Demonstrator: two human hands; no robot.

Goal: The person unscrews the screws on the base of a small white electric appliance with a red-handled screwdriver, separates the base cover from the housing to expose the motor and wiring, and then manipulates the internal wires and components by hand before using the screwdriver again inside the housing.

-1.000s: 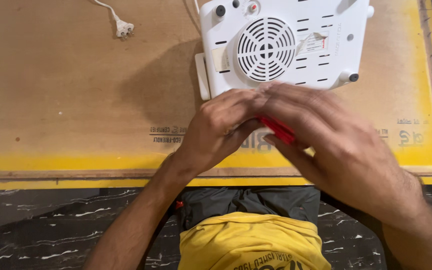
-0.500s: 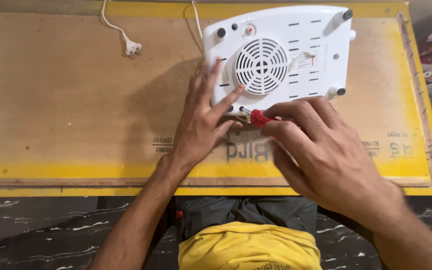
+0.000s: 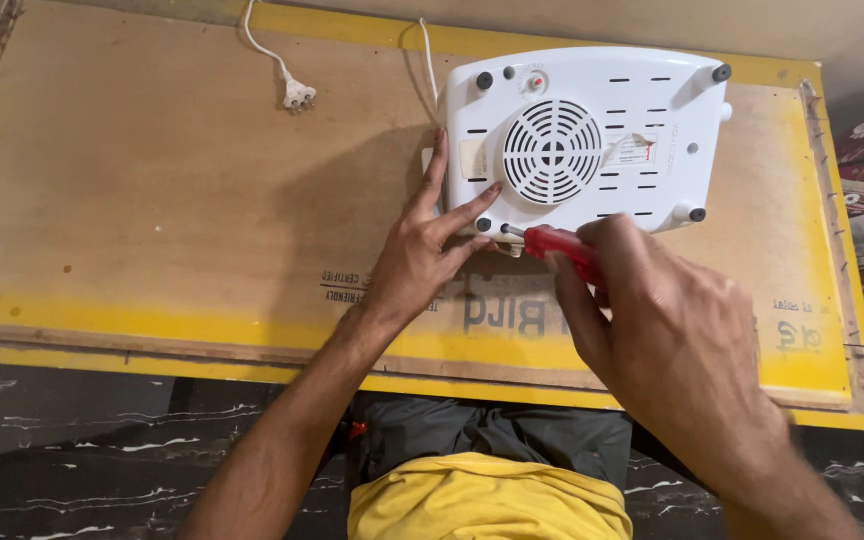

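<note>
A white plug (image 3: 297, 96) is lying far over on the brown tabletop (image 3: 132, 220). My left hand (image 3: 422, 262) is spread flat, pressing the white machine (image 3: 587, 140) near its edge. My right hand (image 3: 667, 330) is gripping a red screwdriver (image 3: 560, 242), its tip touching the machine's bottom corner.

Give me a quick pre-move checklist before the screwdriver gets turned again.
1. Left hand bracing white appliance: ok, fingers on its near-left edge.
2. Right hand gripping red screwdriver: ok.
3. Tip seated in a screw: cannot tell, too small.
4. Plug out of any socket: ok, lying loose on the board.
5. Appliance flat, underside up: ok.
</note>
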